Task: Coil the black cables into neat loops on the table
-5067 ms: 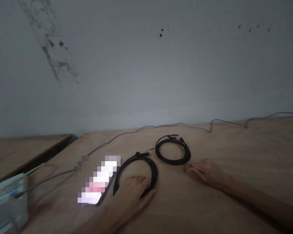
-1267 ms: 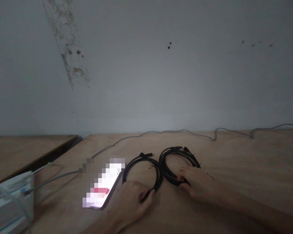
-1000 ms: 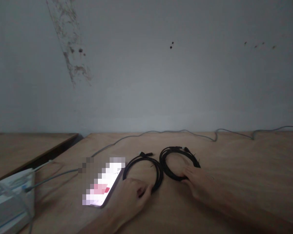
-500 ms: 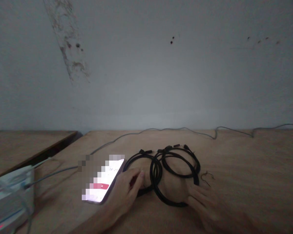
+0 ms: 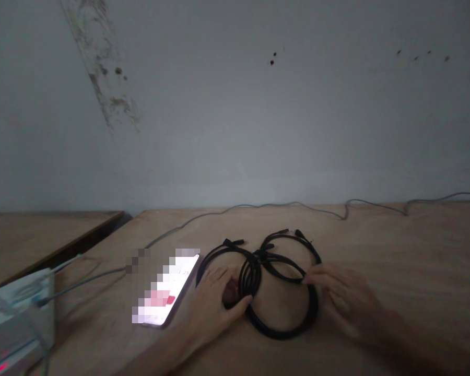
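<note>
Left hand (image 5: pixel 221 297) and right hand (image 5: pixel 342 292) are working over overlapping black cable coils (image 5: pixel 250 282) on a wooden table (image 5: pixel 423 261).
The left hand is curving over the left coil (image 5: pixel 223 249); the right, blurred, is touching the front coil (image 5: pixel 280 333) at its right side. A lit, partly pixelated phone (image 5: pixel 178 287) is lying beside the left hand; a grey cable (image 5: pixel 206 215) is running near the wall (image 5: pixel 219 125).

There are three black cable coils (image 5: pixel 279 332), two hands (image 5: pixel 216 296), two wooden tabletops (image 5: pixel 399 245) and one lit phone (image 5: pixel 179 282).
</note>
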Motion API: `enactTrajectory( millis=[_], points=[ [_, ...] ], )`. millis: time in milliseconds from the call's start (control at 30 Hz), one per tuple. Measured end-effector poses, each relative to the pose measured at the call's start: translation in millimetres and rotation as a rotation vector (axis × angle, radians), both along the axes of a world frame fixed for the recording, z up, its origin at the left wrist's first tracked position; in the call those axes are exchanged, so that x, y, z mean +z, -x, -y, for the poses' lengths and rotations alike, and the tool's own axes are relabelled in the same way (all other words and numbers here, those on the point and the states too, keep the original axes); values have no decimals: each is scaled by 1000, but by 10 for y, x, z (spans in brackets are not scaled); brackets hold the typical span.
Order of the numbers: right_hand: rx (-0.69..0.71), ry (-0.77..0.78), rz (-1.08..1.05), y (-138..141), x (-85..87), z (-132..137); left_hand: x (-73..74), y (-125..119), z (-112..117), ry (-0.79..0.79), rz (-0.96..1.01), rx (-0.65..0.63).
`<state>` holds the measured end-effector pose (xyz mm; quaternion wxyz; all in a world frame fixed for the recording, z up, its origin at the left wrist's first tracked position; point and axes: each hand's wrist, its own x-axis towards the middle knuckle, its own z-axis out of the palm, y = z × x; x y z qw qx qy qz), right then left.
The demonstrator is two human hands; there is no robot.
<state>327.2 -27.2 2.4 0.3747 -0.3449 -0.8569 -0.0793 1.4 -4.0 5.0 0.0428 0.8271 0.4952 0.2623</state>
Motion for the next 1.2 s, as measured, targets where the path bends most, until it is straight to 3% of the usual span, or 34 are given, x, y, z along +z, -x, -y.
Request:
enactTrajectory(
  millis=[167, 367, 633, 800, 1067, 1200],
  points=[
    [-279, 352, -79, -197, -35, -300, 34, -28, 2, 36, 88, -29],
    [-105, 538, -4, -188, -2, -358, 90, -43, 2, 108, 125, -24],
    [-138, 550, 14, -274, -210, -560, 61, -46, -6, 81, 49, 20],
    [-139, 529, -35, -257, -292, -577, 57, -30, -35, 133, 98, 35],
    [-148, 470, -152, -213, -267, -511, 106, 35, 0, 92, 204, -162],
    [-131, 608, -223, -131, -135, -381, 134, 42, 76, 164, 111, -222]
  ],
)
